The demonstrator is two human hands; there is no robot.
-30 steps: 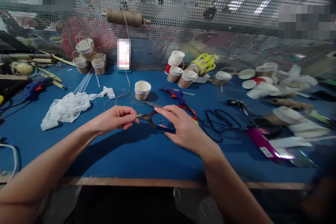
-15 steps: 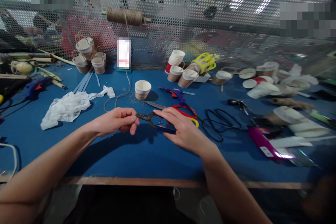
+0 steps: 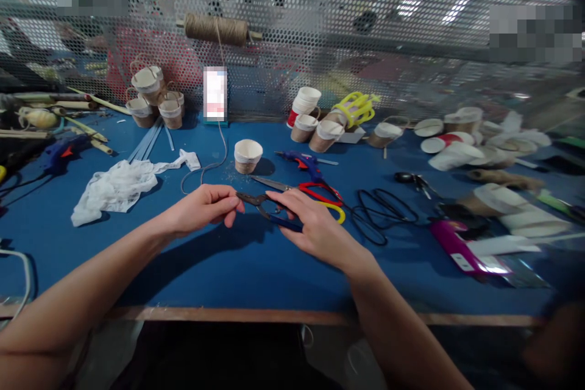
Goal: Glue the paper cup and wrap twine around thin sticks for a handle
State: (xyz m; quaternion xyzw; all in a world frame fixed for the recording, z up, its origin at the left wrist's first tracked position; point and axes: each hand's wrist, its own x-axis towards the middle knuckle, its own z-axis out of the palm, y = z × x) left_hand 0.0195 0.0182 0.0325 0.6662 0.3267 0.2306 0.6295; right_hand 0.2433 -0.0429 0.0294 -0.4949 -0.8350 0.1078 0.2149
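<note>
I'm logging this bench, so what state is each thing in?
Pliers, held in the right grip, handles apart
Scissors, lying flat, partly hidden
Front cup, upright
Cloth, crumpled
Twine, wound, one strand hanging
Screen, lit
Middle glue gun, lying on its side
Left cups, piled

Metal pliers (image 3: 262, 202), rough twine (image 3: 216, 30), sheer cloth (image 3: 116, 189)

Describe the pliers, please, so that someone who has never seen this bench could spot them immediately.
On the blue table, find the cup nearest the hands, then look below and rightward to the right hand. It holds the pliers, nose toward the left hand. A blue handle sets them apart from the scissors with red and yellow loops.
</note>
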